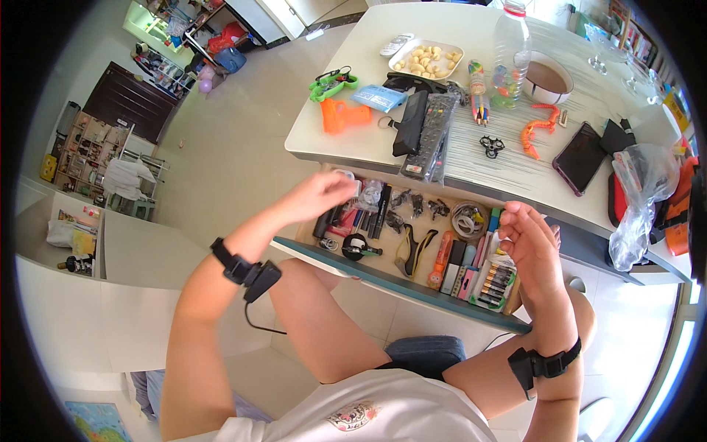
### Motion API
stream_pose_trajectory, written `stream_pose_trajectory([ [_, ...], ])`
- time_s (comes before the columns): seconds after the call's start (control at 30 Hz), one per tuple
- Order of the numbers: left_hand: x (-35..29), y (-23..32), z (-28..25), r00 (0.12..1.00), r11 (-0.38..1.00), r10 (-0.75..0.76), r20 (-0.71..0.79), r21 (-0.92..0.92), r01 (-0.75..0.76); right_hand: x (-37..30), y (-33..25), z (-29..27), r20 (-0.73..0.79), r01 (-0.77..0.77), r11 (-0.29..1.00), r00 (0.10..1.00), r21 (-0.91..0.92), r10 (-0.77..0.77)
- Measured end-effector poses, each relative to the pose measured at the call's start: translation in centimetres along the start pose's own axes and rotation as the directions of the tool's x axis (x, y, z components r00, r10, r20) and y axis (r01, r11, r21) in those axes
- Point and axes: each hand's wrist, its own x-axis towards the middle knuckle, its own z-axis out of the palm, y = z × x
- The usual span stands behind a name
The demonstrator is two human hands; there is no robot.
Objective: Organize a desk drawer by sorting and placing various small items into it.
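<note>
An open drawer (398, 283) with a dark teal front edge lies before me, full of small items. My left hand (324, 195) hovers over its left end, fingers toward a small white item and a clear plastic bag (370, 195); motion smears the fingers. Above the right end is my right hand (532, 247), fingers loosely bent and apart, with nothing visible in them. Below it sits a pack of batteries (495, 286). Between the hands lie yellow-and-black pliers (414, 250), an orange stick-shaped item (440, 259), a round coil (468, 221) and a black reel-like item (356, 247).
On the table (324, 136) above the drawer are an orange toy (345, 116), a remote control (431, 136), a food tray (449, 71), a plastic bottle (512, 51), a cup (549, 87), a small drone (492, 146) and a phone (579, 157). A plastic bag (637, 214) hangs at right.
</note>
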Motion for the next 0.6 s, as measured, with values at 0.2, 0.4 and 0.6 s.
stream_pose_trajectory([
  [0.2, 9.8, 4.1, 2.1, 0.930, 0.999, 0.001, -0.367, 0.041, 0.015, -0.7, 0.7, -0.9, 0.024, -0.017, 1.000, 1.000, -0.012, 0.018],
  [0.4, 12.8, 5.8, 4.0, 0.957, 0.998, -0.045, -0.286, 0.032, 0.057, -1.8, -0.1, -1.2, -0.003, -0.004, 1.000, 1.000, -0.015, 0.004],
  [0.6, 11.7, 6.2, 5.4, 0.831, 0.994, 0.079, -0.551, -0.016, -0.105, -2.5, -1.2, -0.6, 0.095, 0.043, 0.999, 0.995, 0.012, -0.044],
])
